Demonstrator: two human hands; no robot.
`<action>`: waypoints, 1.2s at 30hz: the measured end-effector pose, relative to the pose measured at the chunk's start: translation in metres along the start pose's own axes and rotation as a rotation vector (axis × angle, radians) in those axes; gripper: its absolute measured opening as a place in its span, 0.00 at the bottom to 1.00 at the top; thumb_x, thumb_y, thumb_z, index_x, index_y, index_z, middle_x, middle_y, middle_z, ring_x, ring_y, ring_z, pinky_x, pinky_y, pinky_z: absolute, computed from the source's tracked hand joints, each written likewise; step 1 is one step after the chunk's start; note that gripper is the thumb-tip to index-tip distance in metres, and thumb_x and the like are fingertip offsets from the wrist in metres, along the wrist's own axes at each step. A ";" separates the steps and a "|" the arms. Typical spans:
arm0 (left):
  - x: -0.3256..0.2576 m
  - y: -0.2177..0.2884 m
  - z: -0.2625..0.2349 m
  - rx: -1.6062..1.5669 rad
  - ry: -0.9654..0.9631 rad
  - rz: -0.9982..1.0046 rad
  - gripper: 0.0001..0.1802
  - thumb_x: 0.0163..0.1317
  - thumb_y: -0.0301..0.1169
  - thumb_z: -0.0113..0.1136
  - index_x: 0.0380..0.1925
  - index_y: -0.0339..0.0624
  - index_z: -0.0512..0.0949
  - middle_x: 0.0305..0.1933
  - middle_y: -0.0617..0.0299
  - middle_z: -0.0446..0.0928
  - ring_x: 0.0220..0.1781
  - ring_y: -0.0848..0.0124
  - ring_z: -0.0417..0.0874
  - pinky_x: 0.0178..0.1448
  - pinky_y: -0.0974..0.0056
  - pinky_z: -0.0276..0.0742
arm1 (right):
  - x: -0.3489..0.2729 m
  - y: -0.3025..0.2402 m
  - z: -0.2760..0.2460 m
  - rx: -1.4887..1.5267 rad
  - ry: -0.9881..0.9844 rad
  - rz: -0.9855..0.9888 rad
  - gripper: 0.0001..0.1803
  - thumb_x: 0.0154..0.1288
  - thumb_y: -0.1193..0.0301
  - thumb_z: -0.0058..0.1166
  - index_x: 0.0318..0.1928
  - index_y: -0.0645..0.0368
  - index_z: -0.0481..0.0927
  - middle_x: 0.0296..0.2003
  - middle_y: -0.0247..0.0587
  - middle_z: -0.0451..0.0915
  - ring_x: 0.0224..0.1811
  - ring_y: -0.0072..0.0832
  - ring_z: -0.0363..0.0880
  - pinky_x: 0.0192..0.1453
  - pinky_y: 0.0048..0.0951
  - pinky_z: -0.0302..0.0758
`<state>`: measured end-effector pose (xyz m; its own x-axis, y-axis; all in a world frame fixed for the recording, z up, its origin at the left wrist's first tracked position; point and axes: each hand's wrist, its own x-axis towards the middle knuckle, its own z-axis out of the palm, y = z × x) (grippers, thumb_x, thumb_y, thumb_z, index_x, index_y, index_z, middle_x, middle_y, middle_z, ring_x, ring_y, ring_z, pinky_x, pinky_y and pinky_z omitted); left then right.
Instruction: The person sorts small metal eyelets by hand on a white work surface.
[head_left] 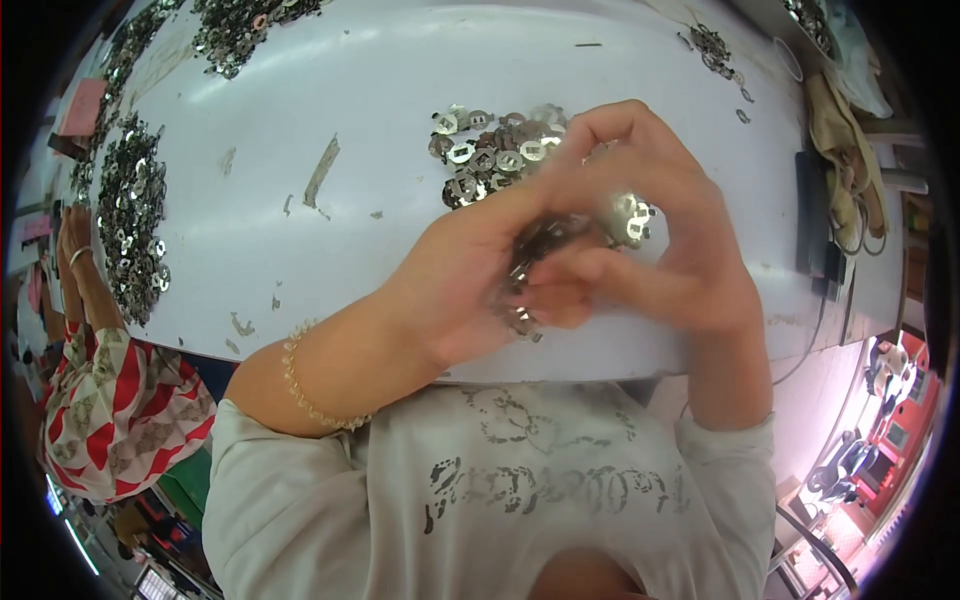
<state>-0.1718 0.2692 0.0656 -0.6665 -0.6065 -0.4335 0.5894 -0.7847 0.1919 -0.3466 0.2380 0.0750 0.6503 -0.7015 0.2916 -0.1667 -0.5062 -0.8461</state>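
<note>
My left hand [455, 275], a beaded bracelet on its wrist, is turned palm up and curled around a cluster of small shiny metal pieces [522, 262]. Curled over it from the right is my right hand [700, 240], its fingers bent in and partly smeared by motion. Its lower fingers reach the pieces in the left palm; what they grip is hidden. Just beyond both hands lies a loose pile of round, slotted metal pieces [485, 158] on the white table [390, 90]. More of the pieces show through the gap inside my right hand.
A long heap of metal pieces [132, 220] lies at left, another heap [245, 30] at far left. A small scatter [712, 48] is at far right. Scissors [855, 230] and a dark flat object [812, 215] are at the right edge. A co-worker's hand [75, 235] rests at left.
</note>
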 end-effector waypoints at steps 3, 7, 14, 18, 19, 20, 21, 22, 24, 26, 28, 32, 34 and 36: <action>0.001 -0.001 -0.010 0.018 -0.015 -0.076 0.21 0.71 0.44 0.36 0.30 0.41 0.70 0.17 0.65 0.62 0.18 0.76 0.57 0.26 0.70 0.56 | -0.001 0.001 0.000 -0.006 -0.013 0.035 0.14 0.49 0.69 0.61 0.35 0.64 0.80 0.40 0.48 0.74 0.47 0.35 0.70 0.50 0.32 0.67; 0.004 -0.002 -0.018 -0.055 -0.217 -0.146 0.23 0.71 0.45 0.34 0.27 0.41 0.69 0.15 0.65 0.60 0.17 0.75 0.56 0.25 0.70 0.57 | 0.000 -0.002 0.001 -0.026 -0.023 0.035 0.11 0.51 0.72 0.58 0.35 0.65 0.79 0.41 0.49 0.73 0.46 0.34 0.70 0.51 0.31 0.66; 0.005 -0.003 -0.020 -0.091 -0.258 -0.152 0.24 0.71 0.48 0.35 0.27 0.41 0.69 0.15 0.65 0.61 0.16 0.75 0.56 0.26 0.69 0.57 | 0.002 -0.001 0.002 -0.008 0.015 0.084 0.06 0.54 0.75 0.54 0.33 0.64 0.76 0.41 0.45 0.72 0.44 0.31 0.70 0.51 0.27 0.66; 0.005 -0.003 -0.021 -0.041 -0.253 -0.130 0.24 0.71 0.50 0.33 0.27 0.44 0.68 0.15 0.66 0.60 0.17 0.74 0.56 0.26 0.68 0.55 | 0.000 0.004 0.003 0.011 0.033 0.130 0.05 0.55 0.75 0.54 0.32 0.63 0.75 0.41 0.43 0.72 0.44 0.28 0.70 0.51 0.26 0.65; 0.005 -0.003 -0.021 0.007 -0.262 -0.125 0.23 0.71 0.51 0.32 0.28 0.47 0.68 0.15 0.67 0.59 0.18 0.73 0.55 0.26 0.68 0.54 | 0.000 0.005 0.003 0.028 0.034 0.138 0.04 0.56 0.75 0.53 0.32 0.63 0.75 0.41 0.41 0.72 0.43 0.26 0.70 0.50 0.25 0.65; 0.005 -0.003 -0.020 0.006 -0.262 -0.123 0.23 0.71 0.51 0.32 0.28 0.47 0.68 0.15 0.67 0.59 0.18 0.73 0.55 0.26 0.68 0.54 | 0.000 0.005 0.003 0.044 0.036 0.147 0.04 0.57 0.75 0.52 0.31 0.62 0.74 0.41 0.40 0.71 0.42 0.24 0.69 0.50 0.24 0.65; 0.006 -0.003 -0.021 0.005 -0.260 -0.130 0.24 0.71 0.51 0.32 0.27 0.47 0.68 0.15 0.67 0.59 0.17 0.73 0.55 0.26 0.68 0.54 | 0.000 0.005 0.003 0.044 0.035 0.149 0.04 0.57 0.75 0.52 0.31 0.62 0.74 0.41 0.40 0.71 0.42 0.24 0.69 0.50 0.24 0.65; 0.007 -0.003 -0.021 0.004 -0.259 -0.138 0.24 0.71 0.52 0.32 0.26 0.47 0.68 0.15 0.67 0.59 0.17 0.73 0.55 0.26 0.67 0.54 | 0.000 0.004 0.003 0.127 0.042 0.210 0.04 0.59 0.74 0.52 0.31 0.62 0.74 0.41 0.39 0.71 0.41 0.23 0.69 0.49 0.23 0.65; 0.005 -0.002 -0.018 0.004 -0.242 -0.129 0.25 0.71 0.52 0.32 0.25 0.47 0.67 0.15 0.67 0.59 0.17 0.73 0.55 0.26 0.67 0.54 | 0.000 0.004 0.003 0.210 0.049 0.271 0.04 0.60 0.73 0.51 0.31 0.62 0.73 0.42 0.38 0.71 0.41 0.22 0.68 0.48 0.22 0.65; 0.005 -0.003 -0.017 0.006 -0.225 -0.120 0.25 0.71 0.51 0.31 0.24 0.47 0.67 0.15 0.67 0.59 0.17 0.73 0.55 0.26 0.67 0.54 | -0.001 0.006 0.002 0.293 0.042 0.301 0.06 0.62 0.71 0.50 0.32 0.61 0.73 0.42 0.37 0.70 0.40 0.20 0.66 0.47 0.21 0.63; 0.006 -0.004 -0.019 0.013 -0.234 -0.115 0.24 0.71 0.50 0.31 0.25 0.48 0.67 0.16 0.68 0.59 0.18 0.73 0.54 0.27 0.68 0.53 | -0.001 0.008 0.002 0.290 0.048 0.291 0.07 0.63 0.70 0.51 0.32 0.61 0.73 0.42 0.36 0.70 0.40 0.20 0.66 0.48 0.20 0.63; 0.008 -0.004 -0.021 0.039 -0.278 -0.102 0.23 0.71 0.49 0.31 0.25 0.48 0.68 0.16 0.68 0.60 0.18 0.73 0.54 0.27 0.68 0.53 | -0.002 0.009 0.001 0.304 0.065 0.306 0.08 0.64 0.68 0.51 0.32 0.60 0.73 0.42 0.36 0.70 0.41 0.19 0.66 0.49 0.20 0.61; 0.008 -0.004 -0.021 0.029 -0.266 -0.104 0.23 0.71 0.49 0.31 0.26 0.48 0.68 0.16 0.67 0.59 0.17 0.73 0.54 0.27 0.67 0.53 | -0.002 0.009 0.000 0.304 0.060 0.301 0.08 0.64 0.68 0.51 0.32 0.60 0.73 0.42 0.36 0.70 0.41 0.20 0.66 0.49 0.20 0.61; 0.008 -0.004 -0.018 0.036 -0.252 -0.104 0.23 0.71 0.49 0.31 0.27 0.48 0.69 0.16 0.67 0.59 0.17 0.73 0.53 0.27 0.67 0.53 | -0.002 0.010 0.000 0.303 0.056 0.296 0.08 0.64 0.68 0.51 0.32 0.60 0.73 0.42 0.36 0.70 0.42 0.20 0.66 0.50 0.20 0.61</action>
<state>-0.1706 0.2698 0.0454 -0.8180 -0.5313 -0.2205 0.4982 -0.8459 0.1903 -0.3498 0.2339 0.0658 0.5649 -0.8245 0.0331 -0.1092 -0.1145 -0.9874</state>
